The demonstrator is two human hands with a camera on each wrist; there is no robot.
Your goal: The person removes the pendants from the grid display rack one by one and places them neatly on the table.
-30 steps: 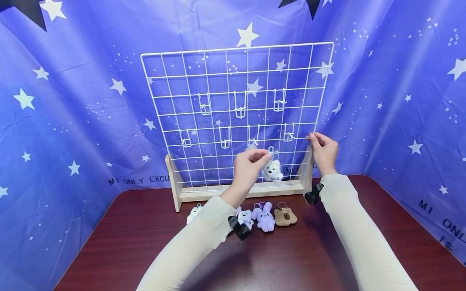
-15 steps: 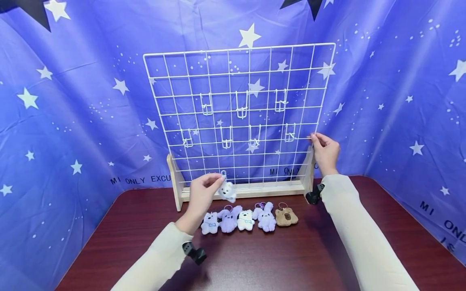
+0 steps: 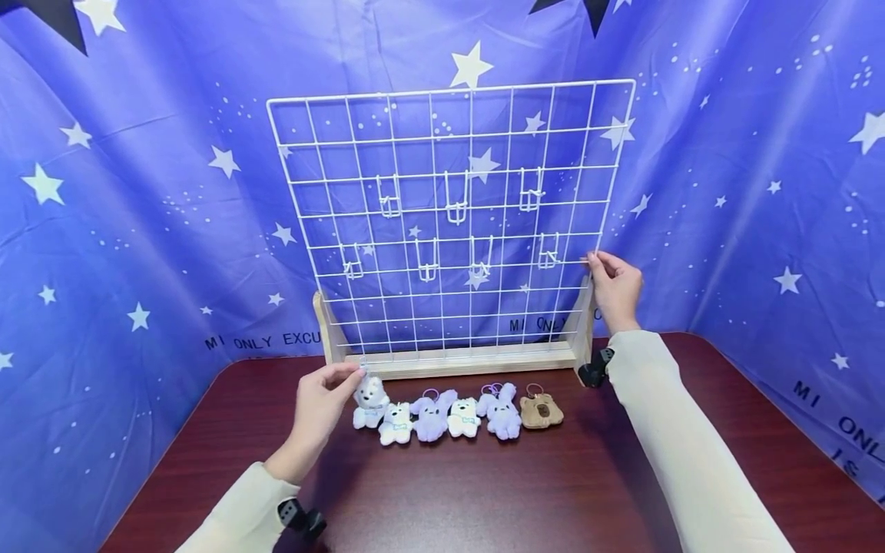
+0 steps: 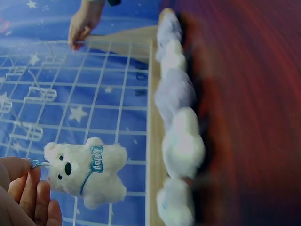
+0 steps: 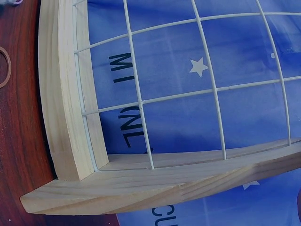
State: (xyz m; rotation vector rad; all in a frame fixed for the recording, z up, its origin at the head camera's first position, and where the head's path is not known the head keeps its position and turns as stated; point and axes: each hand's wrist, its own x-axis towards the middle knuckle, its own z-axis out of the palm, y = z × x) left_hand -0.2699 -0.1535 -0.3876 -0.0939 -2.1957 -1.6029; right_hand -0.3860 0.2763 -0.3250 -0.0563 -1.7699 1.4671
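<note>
My left hand (image 3: pixel 319 415) pinches the small metal clip of a white bear plush keychain (image 4: pixel 87 174). The bear hangs just over the left end of a row of plush keychains, with a blue label on its chest. Below it in the left wrist view lies another white plush (image 4: pixel 176 202), largely hidden in the head view. Along the row follow a white bear (image 3: pixel 396 425), a purple rabbit (image 3: pixel 432 418), a second white bear (image 3: pixel 463 418), another purple rabbit (image 3: pixel 501 415) and a brown bear (image 3: pixel 542 412). My right hand (image 3: pixel 618 288) grips the right edge of the white wire grid (image 3: pixel 452 296).
Several white wire hooks (image 3: pixel 455 210) sit on the grid in two rows, with nothing hanging from them. A wooden stand (image 3: pixel 459 364) holds the grid upright on the dark red table (image 3: pixel 442 491). Behind hangs a blue curtain (image 3: pixel 173 192) with stars.
My left hand has carried the white bear keychain down and left, from in front of the grid's lower right to the row's left end. My right hand has stayed on the grid edge.
</note>
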